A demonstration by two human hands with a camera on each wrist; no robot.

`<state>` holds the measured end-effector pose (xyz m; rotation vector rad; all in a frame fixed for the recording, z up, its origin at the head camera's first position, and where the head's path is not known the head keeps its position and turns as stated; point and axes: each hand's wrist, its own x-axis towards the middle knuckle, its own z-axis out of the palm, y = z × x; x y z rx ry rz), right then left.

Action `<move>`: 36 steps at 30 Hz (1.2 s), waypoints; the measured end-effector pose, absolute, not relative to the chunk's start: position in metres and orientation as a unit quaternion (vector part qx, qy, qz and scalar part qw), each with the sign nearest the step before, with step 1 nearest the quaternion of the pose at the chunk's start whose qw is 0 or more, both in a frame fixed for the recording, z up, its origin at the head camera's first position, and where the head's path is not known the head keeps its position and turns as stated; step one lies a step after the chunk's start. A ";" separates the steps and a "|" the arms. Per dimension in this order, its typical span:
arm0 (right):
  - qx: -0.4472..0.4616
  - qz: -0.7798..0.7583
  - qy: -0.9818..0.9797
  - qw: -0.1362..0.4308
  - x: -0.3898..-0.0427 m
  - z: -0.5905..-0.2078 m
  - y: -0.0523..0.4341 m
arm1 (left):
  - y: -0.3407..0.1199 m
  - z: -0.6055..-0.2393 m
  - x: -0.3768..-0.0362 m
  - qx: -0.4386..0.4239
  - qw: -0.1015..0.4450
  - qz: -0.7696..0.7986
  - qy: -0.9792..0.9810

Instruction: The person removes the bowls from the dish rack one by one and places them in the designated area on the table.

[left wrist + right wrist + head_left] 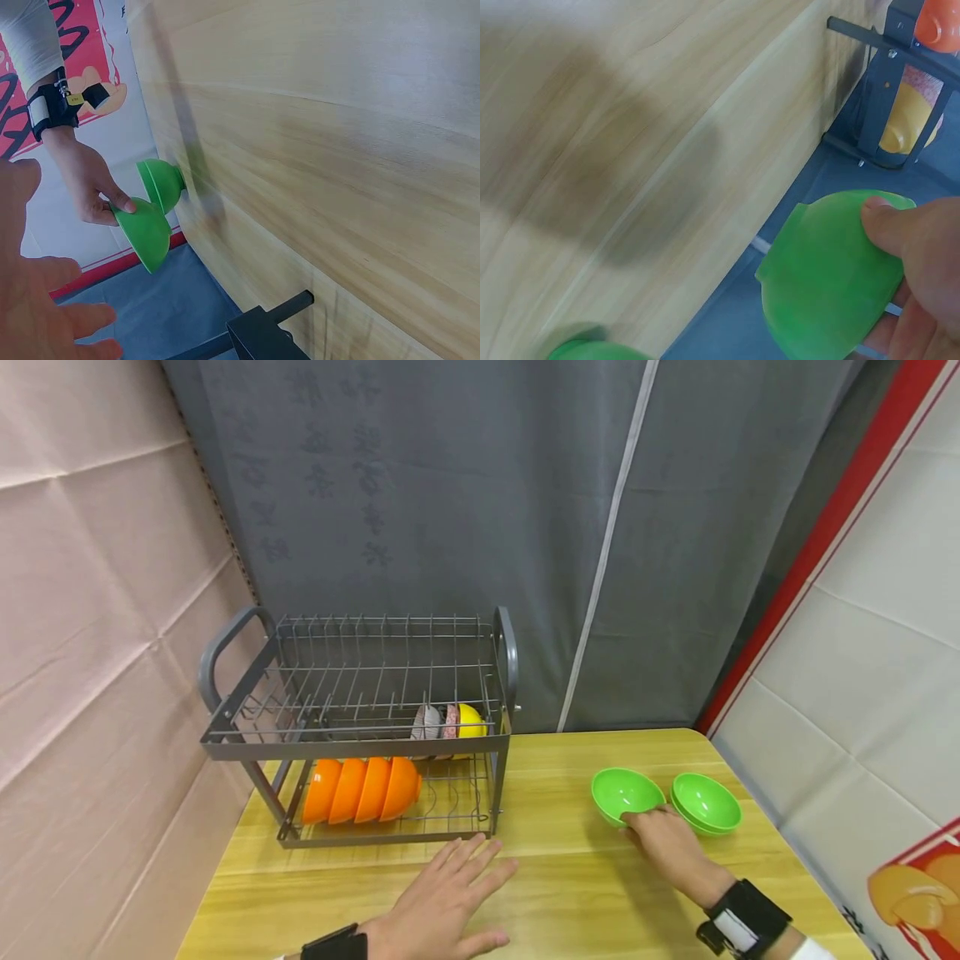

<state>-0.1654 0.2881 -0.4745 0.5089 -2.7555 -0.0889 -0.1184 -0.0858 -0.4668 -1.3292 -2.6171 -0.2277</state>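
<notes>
My right hand pinches a green bowl by its near rim, thumb on one side and fingers on the other. In the left wrist view this bowl is raised off the table and tilted. Right beside it, more green bowls, apparently nested, stand on the table. The right wrist view shows the thumb on the held bowl's rim. My left hand is over the table in front of the rack, fingers spread, holding nothing.
A two-tier dark dish rack stands at the left on the wooden table. Several orange bowls lie in a row on its lower tier. Behind them, at the right, are a yellow bowl and patterned bowls. Curtains enclose the table.
</notes>
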 end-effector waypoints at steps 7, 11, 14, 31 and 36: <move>0.151 -0.018 -0.973 0.171 -0.168 -0.477 0.304 | -0.077 -0.464 -0.116 -0.464 0.110 -0.066 -0.876; 0.141 -0.013 -0.974 0.175 -0.169 -0.476 0.312 | -0.074 -0.462 -0.114 -0.469 0.109 -0.055 -0.875; 0.131 -0.014 -0.975 0.181 -0.171 -0.477 0.319 | -0.072 -0.462 -0.114 -0.473 0.111 -0.051 -0.873; 0.093 -0.014 -0.982 0.163 -0.174 -0.471 0.341 | -0.067 -0.461 -0.113 -0.475 0.104 -0.056 -0.872; 0.083 -0.009 -0.981 0.172 -0.174 -0.471 0.351 | -0.064 -0.460 -0.113 -0.477 0.102 -0.055 -0.871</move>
